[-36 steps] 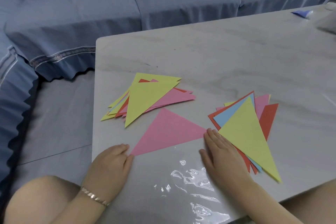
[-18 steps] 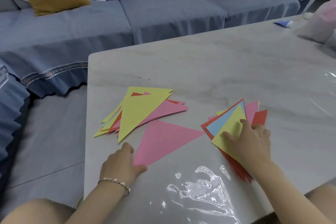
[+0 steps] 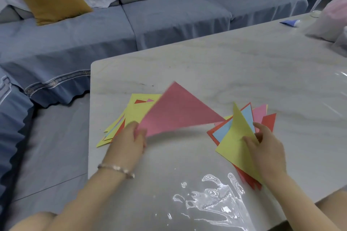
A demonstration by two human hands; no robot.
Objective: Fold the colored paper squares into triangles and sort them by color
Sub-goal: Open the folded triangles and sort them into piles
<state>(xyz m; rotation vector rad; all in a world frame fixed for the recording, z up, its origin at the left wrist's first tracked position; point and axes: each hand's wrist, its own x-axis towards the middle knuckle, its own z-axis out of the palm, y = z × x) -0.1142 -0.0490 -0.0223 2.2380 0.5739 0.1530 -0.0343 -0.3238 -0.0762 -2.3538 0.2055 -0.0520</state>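
Folding looks done, as far as can be seen: every sheet in view is already a triangle and no flat squares are visible. Sorting is judged barely begun, since both piles are mixed. The left pile shows yellow on top w/ red, pink and a bit of blue under it; the right pile shows red, blue, pink and yellow.

A pink triangle is pinched at its near corner by the left hand and held tilted up off the table, partly over the left pile. A yellow triangle is gripped at one edge by the right hand, thumb on top, w/ its far tip raised off the right pile.

Paper is thin, matte and sharp-edged. The pink piece's lower edge is bowed a little, so it's prob. floppy when held by one corner. Tabletop is pale grey, veined like marble, and covered w/ a glossy clear film that is bubbled near the front edge.
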